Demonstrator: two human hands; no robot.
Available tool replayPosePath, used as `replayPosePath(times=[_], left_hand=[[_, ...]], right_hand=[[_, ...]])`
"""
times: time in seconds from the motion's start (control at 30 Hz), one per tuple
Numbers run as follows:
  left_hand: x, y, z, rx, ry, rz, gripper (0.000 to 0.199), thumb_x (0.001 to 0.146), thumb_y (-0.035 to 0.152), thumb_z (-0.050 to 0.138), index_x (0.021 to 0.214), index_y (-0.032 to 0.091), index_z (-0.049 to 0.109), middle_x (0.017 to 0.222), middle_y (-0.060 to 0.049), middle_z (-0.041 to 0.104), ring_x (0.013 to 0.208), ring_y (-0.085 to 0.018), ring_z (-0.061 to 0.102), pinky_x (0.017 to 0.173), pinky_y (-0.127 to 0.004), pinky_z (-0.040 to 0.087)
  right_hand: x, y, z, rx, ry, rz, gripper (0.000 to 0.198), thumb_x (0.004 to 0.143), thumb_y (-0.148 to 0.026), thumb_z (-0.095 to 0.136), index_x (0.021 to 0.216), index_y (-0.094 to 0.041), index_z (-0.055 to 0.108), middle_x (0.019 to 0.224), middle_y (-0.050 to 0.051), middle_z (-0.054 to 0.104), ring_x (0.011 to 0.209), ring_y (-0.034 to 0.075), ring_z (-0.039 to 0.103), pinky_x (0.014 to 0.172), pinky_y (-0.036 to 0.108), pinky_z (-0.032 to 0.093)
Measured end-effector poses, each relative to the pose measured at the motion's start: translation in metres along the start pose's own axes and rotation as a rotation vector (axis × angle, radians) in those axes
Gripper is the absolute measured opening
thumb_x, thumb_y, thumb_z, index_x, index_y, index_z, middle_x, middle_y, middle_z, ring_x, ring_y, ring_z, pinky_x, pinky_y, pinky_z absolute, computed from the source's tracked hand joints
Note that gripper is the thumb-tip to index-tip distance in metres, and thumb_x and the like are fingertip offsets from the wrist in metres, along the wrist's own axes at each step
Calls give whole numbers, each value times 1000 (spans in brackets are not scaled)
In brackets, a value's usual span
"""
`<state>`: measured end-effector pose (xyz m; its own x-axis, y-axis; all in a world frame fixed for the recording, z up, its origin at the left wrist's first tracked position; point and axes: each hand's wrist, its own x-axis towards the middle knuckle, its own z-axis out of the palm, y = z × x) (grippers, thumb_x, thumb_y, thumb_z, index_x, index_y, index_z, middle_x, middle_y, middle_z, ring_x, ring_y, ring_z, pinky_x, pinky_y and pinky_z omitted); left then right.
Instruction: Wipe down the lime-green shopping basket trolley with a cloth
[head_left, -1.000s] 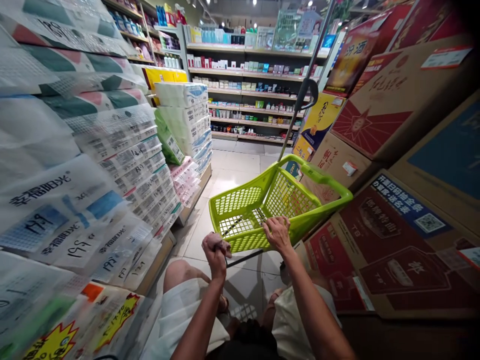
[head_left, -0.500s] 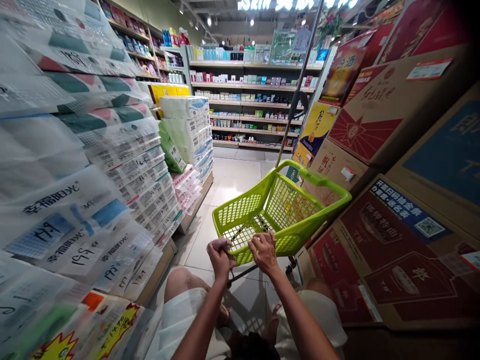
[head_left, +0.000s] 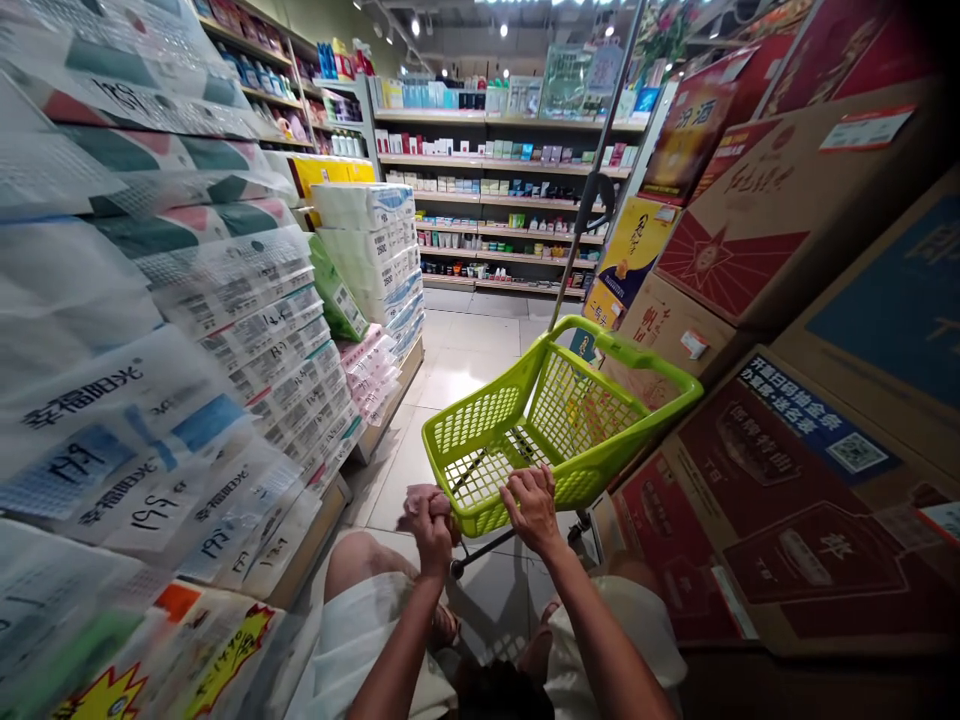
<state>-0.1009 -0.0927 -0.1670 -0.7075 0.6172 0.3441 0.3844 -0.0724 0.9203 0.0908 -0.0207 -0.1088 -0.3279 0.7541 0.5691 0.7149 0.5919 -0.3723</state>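
A lime-green shopping cart basket (head_left: 480, 430) with lattice walls stands in front of me, its inside showing only the perforated floor. My right hand (head_left: 534, 508) is closed over the basket's near rim, fingers hooked over the edge. Just left of the basket's near corner, my left hand (head_left: 433, 532) is closed around a crumpled pinkish-grey cloth (head_left: 421, 498). The cloth bulges out past the fingers, close to the basket's outer wall. Part of a dark cart wheel (head_left: 457, 569) shows below the corner.
Stacked tissue packs (head_left: 277, 350) line the left side on a low platform. Printed cardboard cartons (head_left: 810, 500) rise close on the right. A thin pole (head_left: 592, 190) stands behind the cart. Stocked shelves (head_left: 502, 165) cross the back, beyond the tiled floor (head_left: 469, 340).
My left hand with the cloth has moved slightly left and down, off the basket's near corner. My right hand stays on the rim. The view has shifted a little.
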Motion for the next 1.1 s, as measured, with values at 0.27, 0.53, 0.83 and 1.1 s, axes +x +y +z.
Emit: replayPosePath(times=[0.27,0.53,0.83,1.1], left_hand=[[50,25,27,-28,192,-42,23,92,39,65,108,23,62,113,-10,63,111,-28,59,107,-46,48],[14,16,22,-94,74,-336,46,90,65,66,110,23,63,104,-8,72,101,-29,69,98,-45,53],[71,13,31,3,159,-151,47,86,70,64,86,24,56,92,-5,60,92,-26,61,101,-50,52],[-14,8,19,62,30,19,33,100,50,53,119,26,66,131,-12,54,128,-30,60,115,-49,50]], right_hand=[[2,-2,0,45,9,14,26,105,-32,48,87,-26,66,101,3,72,109,22,60,126,44,21],[-2,1,3,7,24,-27,26,106,-33,47,88,-26,64,101,2,71,108,20,60,125,43,23],[-4,4,3,138,12,-5,26,107,-35,46,88,-26,62,100,2,70,109,21,59,126,45,20],[-4,15,7,142,4,-93,21,104,-33,52,86,-28,61,103,2,71,118,26,55,123,47,20]])
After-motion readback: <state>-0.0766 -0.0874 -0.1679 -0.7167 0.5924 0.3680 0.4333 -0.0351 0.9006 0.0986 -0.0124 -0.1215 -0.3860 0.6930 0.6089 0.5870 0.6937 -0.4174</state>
